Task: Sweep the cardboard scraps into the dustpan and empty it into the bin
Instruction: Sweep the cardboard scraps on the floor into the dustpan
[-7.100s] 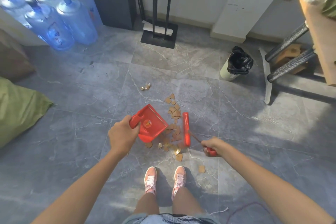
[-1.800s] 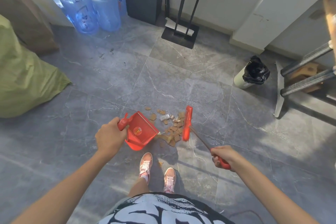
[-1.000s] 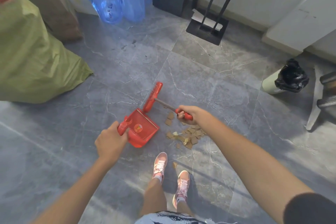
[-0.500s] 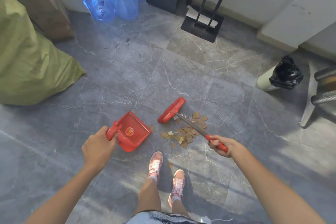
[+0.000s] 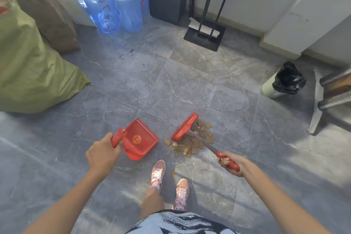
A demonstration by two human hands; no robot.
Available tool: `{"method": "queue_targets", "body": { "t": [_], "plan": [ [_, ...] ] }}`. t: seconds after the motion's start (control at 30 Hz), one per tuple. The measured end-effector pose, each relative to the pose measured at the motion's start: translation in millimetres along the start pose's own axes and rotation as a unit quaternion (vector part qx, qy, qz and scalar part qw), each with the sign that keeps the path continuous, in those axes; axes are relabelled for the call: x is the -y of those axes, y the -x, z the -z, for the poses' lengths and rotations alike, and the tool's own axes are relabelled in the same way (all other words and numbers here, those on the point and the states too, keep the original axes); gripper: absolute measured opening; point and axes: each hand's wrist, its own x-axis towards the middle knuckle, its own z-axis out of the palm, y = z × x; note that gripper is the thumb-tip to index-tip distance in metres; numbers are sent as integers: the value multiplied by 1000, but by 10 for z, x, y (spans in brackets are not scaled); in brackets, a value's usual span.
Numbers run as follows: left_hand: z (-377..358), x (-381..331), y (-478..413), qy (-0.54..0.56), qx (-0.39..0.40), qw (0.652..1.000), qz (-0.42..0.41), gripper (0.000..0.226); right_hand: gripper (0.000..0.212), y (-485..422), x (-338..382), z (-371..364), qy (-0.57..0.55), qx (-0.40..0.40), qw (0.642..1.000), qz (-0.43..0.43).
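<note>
A red dustpan (image 5: pixel 139 138) rests on the grey tile floor, its mouth facing right, with no scraps visible inside it. My left hand (image 5: pixel 103 155) grips its handle. My right hand (image 5: pixel 230 163) holds the red grip of a small brush (image 5: pixel 185 126), whose head stands at the left edge of a pile of brown cardboard scraps (image 5: pixel 195 141). The pile lies just right of the dustpan, a small gap between them. One stray scrap (image 5: pixel 173 174) lies by my pink shoes. The bin (image 5: pixel 284 80), lined with a black bag, stands at the far right.
Blue water jugs (image 5: pixel 114 7) stand at the back left beside a dark cabinet. A green sack (image 5: pixel 32 70) fills the left side. A black stand base (image 5: pixel 205 36) sits at the back. Metal furniture legs (image 5: pixel 334 89) lie right of the bin.
The brush swung from beside the dustpan over to the scraps, and its head now sits on the pile's left edge. The dustpan stays low on the floor, shifted slightly.
</note>
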Motion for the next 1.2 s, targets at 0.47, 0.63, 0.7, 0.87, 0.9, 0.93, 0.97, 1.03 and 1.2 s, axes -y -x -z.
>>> {"method": "queue_targets", "body": {
  "t": [0.47,0.63,0.7,0.87,0.9,0.93,0.97,1.03,1.2],
  "plan": [
    [7,498,773,45,-45,991,121,28,6,274,-354,-544,187,60,980,24],
    [34,824,733,54,-25,989,136,27,12,203,-574,-1074,238,65,969,24],
    [65,952,719,59,-20,988,143,26,9,154,-665,-1319,259,68,963,17],
    [108,1239,686,72,-24,984,162,27,13,-62,-863,-1887,287,68,955,-12],
    [102,1288,681,73,-25,983,164,28,16,-101,-882,-1979,295,63,953,-17],
    [90,1329,681,73,-23,984,164,27,18,-131,-901,-2055,302,59,951,-23],
    [81,1364,691,71,-17,984,164,27,19,-161,-919,-2110,310,54,949,-29],
    [55,1423,707,69,-6,984,164,26,21,-231,-928,-2152,322,43,945,-36],
    [40,1495,752,64,1,983,171,28,9,-297,-742,-1843,321,23,946,-40]
  ]
}}
